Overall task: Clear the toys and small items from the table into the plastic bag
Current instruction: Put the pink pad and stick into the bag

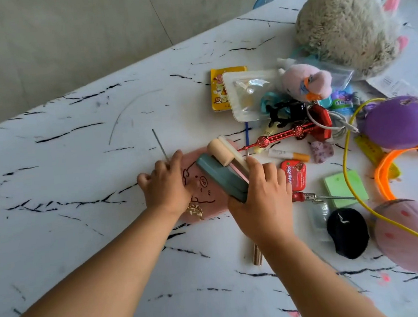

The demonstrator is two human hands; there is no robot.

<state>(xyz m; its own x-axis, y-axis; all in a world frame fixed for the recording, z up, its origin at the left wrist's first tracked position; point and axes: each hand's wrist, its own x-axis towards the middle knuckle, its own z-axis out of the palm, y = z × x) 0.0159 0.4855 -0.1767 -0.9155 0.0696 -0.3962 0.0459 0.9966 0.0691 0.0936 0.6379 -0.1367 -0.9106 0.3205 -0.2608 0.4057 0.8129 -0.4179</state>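
Gathering: right hand (260,199) is clutching a teal case (221,180); left hand (166,185) is pinching a thin needle (160,144); bagging comes next.

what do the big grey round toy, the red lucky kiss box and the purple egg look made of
Big grey round toy: plush fabric, its shaggy pile shows. Red Lucky Kiss box: probably painted tin, glossy with a pressed rim. Purple egg: likely smooth hard plastic, with bright highlights.

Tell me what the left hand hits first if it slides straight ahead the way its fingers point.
Likely the thin metal needle, lying just beyond the left hand; its fingertips already seem to touch the near end, though depth is unclear.
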